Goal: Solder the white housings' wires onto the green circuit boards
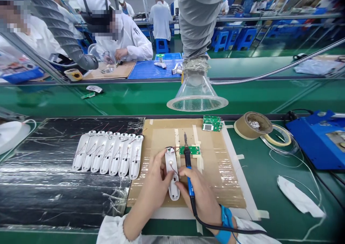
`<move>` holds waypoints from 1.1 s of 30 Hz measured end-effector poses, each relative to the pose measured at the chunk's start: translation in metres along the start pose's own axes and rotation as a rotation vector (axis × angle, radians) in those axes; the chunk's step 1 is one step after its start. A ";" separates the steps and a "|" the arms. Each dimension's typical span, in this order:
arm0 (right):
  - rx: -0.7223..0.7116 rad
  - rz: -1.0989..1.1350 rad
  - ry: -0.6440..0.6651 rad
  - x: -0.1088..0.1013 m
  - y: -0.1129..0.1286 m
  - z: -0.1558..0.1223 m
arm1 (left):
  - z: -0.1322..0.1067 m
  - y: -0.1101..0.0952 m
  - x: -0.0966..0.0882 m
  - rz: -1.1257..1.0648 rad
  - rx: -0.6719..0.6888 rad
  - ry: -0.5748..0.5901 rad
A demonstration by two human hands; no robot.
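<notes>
White casing (171, 158): long, round-ended plastic shell, lying over the cardboard sheet (221, 179), a small metallic disc inside, thin dark-red wires. Its middle partly covered by fingers; small parts at the lower end too fine to read.

Left hand (155, 179) clamped on the casing, thumb over the inside, fingers along the left edge, some hidden beneath the hand. Right hand (203, 190) closed about the soldering iron (188, 163), blue handle, black sleeve; thumb at the casing's right edge. Its curled fingers are mostly out of sight.

Green circuit board (194, 150) just beyond, flat, held by pale masking tape; the iron crosses it and masks part. Metal tip points past the board's far edge; contact cannot be told.

Cardboard under glossy, wrinkled film. Left: seven like casings (107, 154) side by side on a black, creased, shiny sheet (54, 197). Right: brown cardboard ring (252, 125), crumpled silvery stuff inside; blue metal-looking box (318, 139), cut off by the frame edge. Above: clear flared hood (198, 93) on a grey ribbed duct (201, 21), top cropped.
</notes>
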State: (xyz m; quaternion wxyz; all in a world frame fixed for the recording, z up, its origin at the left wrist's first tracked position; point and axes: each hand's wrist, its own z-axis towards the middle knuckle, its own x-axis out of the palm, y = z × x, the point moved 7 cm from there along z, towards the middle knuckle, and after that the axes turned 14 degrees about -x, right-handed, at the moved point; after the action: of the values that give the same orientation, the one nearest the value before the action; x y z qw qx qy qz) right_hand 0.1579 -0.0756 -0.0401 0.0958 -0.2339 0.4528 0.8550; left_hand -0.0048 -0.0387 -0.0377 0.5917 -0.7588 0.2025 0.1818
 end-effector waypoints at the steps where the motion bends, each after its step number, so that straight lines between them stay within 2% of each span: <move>1: 0.004 0.000 0.002 0.001 0.001 0.001 | -0.001 -0.001 0.000 0.022 0.020 -0.015; 6: 0.029 0.027 -0.026 -0.002 0.000 0.003 | -0.008 -0.011 0.002 0.140 0.167 -0.058; 12: -0.014 0.030 -0.149 -0.009 -0.004 0.006 | -0.005 -0.026 0.009 0.224 0.276 0.050; 16: -0.009 0.019 -0.171 -0.013 -0.009 0.010 | 0.002 -0.028 0.013 0.215 0.266 0.093; 22: 0.010 -0.068 -0.227 -0.032 -0.012 0.005 | 0.007 -0.027 0.015 0.280 0.244 0.073; 28: 0.043 -0.167 -0.243 -0.058 -0.009 -0.007 | 0.008 -0.031 0.016 0.351 0.222 0.019; 33: 0.046 -0.237 -0.193 -0.073 -0.009 -0.013 | 0.008 -0.032 0.020 0.243 0.177 -0.085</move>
State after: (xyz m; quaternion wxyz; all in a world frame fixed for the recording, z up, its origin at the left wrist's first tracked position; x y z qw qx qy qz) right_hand 0.2292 -0.0770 -0.0173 0.2443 -0.2000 0.4301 0.8457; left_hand 0.0286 -0.0256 -0.0234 0.6378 -0.6652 0.2831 0.2655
